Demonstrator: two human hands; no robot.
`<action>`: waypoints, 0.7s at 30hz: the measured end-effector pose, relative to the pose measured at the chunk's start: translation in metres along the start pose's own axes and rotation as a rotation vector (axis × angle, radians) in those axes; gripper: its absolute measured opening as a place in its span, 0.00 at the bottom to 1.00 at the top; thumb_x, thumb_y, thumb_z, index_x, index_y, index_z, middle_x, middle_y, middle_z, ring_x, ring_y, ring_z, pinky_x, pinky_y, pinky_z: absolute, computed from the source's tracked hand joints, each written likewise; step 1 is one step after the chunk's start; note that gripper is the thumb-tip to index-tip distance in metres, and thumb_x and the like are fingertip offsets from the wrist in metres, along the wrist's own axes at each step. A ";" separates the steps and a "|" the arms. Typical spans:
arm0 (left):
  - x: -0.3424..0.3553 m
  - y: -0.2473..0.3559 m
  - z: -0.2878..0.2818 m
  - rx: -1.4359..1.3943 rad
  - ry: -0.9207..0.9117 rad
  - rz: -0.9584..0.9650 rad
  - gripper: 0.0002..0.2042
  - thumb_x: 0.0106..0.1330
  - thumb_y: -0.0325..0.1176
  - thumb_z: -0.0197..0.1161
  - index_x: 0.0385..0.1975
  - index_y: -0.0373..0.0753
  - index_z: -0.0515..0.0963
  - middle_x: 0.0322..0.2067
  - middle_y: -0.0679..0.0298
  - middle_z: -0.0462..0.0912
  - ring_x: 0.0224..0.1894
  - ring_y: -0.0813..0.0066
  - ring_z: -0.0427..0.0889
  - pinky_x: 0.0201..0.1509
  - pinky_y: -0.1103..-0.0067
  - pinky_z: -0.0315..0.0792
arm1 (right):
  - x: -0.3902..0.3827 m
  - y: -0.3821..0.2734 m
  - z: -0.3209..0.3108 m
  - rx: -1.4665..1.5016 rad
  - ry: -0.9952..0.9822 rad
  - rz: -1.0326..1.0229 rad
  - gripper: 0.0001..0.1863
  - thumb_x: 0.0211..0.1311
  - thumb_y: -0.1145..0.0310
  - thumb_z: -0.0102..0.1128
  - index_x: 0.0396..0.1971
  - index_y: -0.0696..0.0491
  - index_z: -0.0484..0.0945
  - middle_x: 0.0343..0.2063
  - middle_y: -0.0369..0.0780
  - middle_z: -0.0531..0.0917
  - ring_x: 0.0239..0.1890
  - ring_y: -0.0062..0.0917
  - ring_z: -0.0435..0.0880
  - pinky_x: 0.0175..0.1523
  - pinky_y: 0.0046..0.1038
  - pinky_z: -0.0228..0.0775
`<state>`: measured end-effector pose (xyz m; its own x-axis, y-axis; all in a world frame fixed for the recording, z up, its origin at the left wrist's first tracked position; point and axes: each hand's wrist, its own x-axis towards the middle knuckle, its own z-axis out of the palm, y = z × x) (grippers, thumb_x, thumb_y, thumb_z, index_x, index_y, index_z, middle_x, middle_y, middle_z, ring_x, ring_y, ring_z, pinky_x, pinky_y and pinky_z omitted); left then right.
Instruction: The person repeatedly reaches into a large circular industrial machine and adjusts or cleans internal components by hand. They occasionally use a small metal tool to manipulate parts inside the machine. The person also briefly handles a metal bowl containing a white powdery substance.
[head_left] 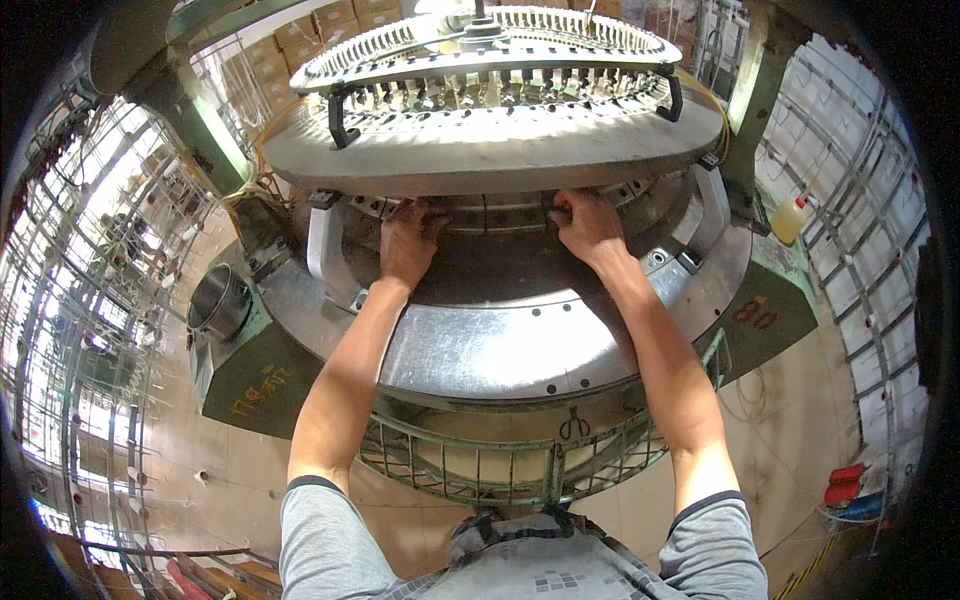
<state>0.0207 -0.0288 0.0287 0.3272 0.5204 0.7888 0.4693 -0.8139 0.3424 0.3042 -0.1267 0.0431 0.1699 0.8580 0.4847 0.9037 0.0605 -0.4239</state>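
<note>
Both of my arms reach over the metal bed [490,345] of a large round machine that looks like a circular knitting machine. My left hand [408,240] is at the segmented metal ring [500,218] under the round upper plate [490,178], its fingers bent and closed. Further right along the same ring is my right hand [588,226], with thumb and fingers pinched together. Whatever lies between the fingertips of either hand is too small or shaded to make out. A dark recessed surface [500,268] lies between the two wrists.
Above the plate stands a ring of needle-like parts [490,90]. Grey brackets [325,240] flank the bed. A metal bucket [220,302] sits left, a bottle of yellow liquid [788,222] right. Scissors [574,428] hang by a green railing [500,468]. Wire racks [90,310] line the sides.
</note>
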 end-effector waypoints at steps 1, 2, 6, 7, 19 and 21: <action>0.000 0.000 -0.001 0.002 -0.019 -0.024 0.07 0.59 0.28 0.72 0.33 0.34 0.83 0.37 0.51 0.86 0.39 0.49 0.85 0.43 0.62 0.78 | 0.000 0.000 0.001 -0.003 -0.008 0.005 0.10 0.59 0.72 0.68 0.40 0.57 0.81 0.39 0.46 0.88 0.43 0.43 0.87 0.49 0.42 0.78; -0.001 0.001 -0.002 0.004 -0.038 -0.048 0.07 0.58 0.27 0.71 0.33 0.32 0.81 0.39 0.50 0.85 0.41 0.47 0.84 0.44 0.61 0.78 | 0.001 0.001 0.001 -0.005 -0.017 0.011 0.10 0.59 0.72 0.68 0.40 0.57 0.81 0.38 0.46 0.88 0.43 0.43 0.87 0.49 0.42 0.78; 0.001 0.002 -0.006 0.050 -0.017 0.011 0.07 0.58 0.28 0.72 0.34 0.35 0.84 0.37 0.51 0.86 0.38 0.50 0.85 0.43 0.63 0.78 | 0.003 0.000 0.002 0.007 -0.001 -0.004 0.10 0.60 0.71 0.68 0.40 0.57 0.82 0.38 0.46 0.88 0.42 0.43 0.87 0.49 0.41 0.78; 0.003 0.003 -0.006 0.055 0.019 0.067 0.08 0.58 0.30 0.73 0.34 0.36 0.85 0.35 0.53 0.87 0.36 0.52 0.86 0.42 0.64 0.79 | 0.003 -0.001 0.002 0.002 -0.004 -0.008 0.10 0.60 0.70 0.68 0.40 0.57 0.82 0.38 0.47 0.88 0.42 0.43 0.87 0.49 0.41 0.78; 0.001 0.000 -0.003 0.116 0.003 0.006 0.09 0.57 0.33 0.74 0.35 0.38 0.86 0.34 0.54 0.87 0.39 0.51 0.86 0.45 0.63 0.79 | 0.002 -0.003 0.003 -0.081 0.036 -0.072 0.11 0.59 0.67 0.70 0.38 0.55 0.81 0.35 0.47 0.87 0.40 0.47 0.86 0.46 0.44 0.78; 0.002 0.000 -0.002 0.100 0.040 0.078 0.09 0.58 0.37 0.74 0.34 0.39 0.87 0.33 0.56 0.88 0.36 0.52 0.86 0.44 0.63 0.79 | 0.001 -0.002 0.004 -0.053 0.036 -0.105 0.11 0.59 0.68 0.70 0.38 0.56 0.80 0.35 0.47 0.87 0.40 0.47 0.86 0.46 0.44 0.78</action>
<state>0.0194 -0.0284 0.0313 0.3338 0.4439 0.8316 0.5234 -0.8209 0.2282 0.3013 -0.1241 0.0417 0.0859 0.8296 0.5517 0.9367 0.1214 -0.3284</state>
